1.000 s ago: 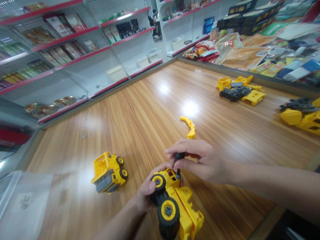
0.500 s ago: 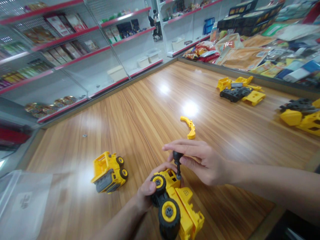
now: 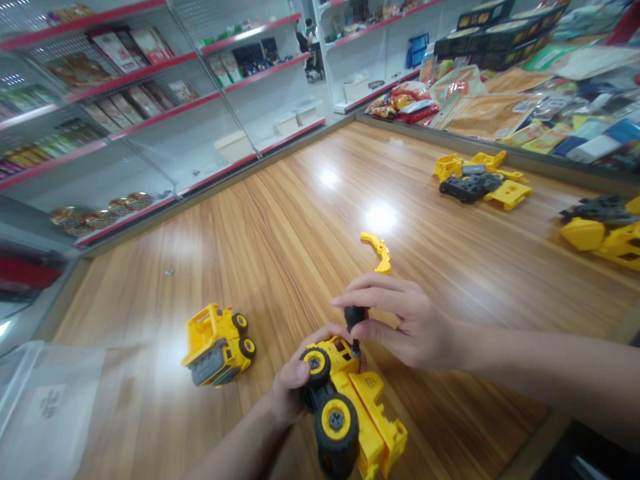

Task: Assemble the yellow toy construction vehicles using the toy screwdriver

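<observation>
A yellow toy truck (image 3: pixel 363 410) with black wheels lies on the wooden table (image 3: pixel 280 220) near its front edge. My left hand (image 3: pixel 293 383) grips the truck's front end, thumb beside a wheel. My right hand (image 3: pixel 400 323) pinches a small black screwdriver (image 3: pixel 354 320) upright, its tip resting on the truck's cab. A curved yellow toy arm (image 3: pixel 379 252) lies on the table just beyond my right hand.
A second small yellow truck (image 3: pixel 217 345) stands to the left. Loose yellow and black toy parts (image 3: pixel 477 180) and another toy (image 3: pixel 603 230) lie at the right. A clear plastic bag (image 3: pixel 45 407) is at the lower left. Shop shelves (image 3: pixel 150 87) line the back.
My right hand has closed its fingers tighter round the screwdriver and turned it slightly on the cab. The left hand and the truck have barely shifted.
</observation>
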Motion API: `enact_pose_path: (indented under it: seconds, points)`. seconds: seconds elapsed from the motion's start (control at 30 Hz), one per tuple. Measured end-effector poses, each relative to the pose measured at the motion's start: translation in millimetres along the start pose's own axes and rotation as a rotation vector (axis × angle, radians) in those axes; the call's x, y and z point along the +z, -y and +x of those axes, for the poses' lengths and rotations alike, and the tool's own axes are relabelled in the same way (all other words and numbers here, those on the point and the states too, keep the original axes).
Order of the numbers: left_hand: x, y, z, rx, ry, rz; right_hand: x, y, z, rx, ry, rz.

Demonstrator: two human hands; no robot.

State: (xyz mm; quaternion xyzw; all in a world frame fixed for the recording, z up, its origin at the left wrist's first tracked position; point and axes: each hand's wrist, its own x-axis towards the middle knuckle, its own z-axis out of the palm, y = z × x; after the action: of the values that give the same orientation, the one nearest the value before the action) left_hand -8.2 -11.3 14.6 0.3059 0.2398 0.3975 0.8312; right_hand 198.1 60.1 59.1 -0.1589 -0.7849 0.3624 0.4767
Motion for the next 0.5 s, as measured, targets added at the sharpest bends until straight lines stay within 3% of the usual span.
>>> enact_pose_path:
  seconds: [0.5]
  points:
    - [1.8, -1.7, 0.5, 0.004, 0.009, 0.002, 0.3, 0.4, -1.4, -0.011, 0.058, 0.035]
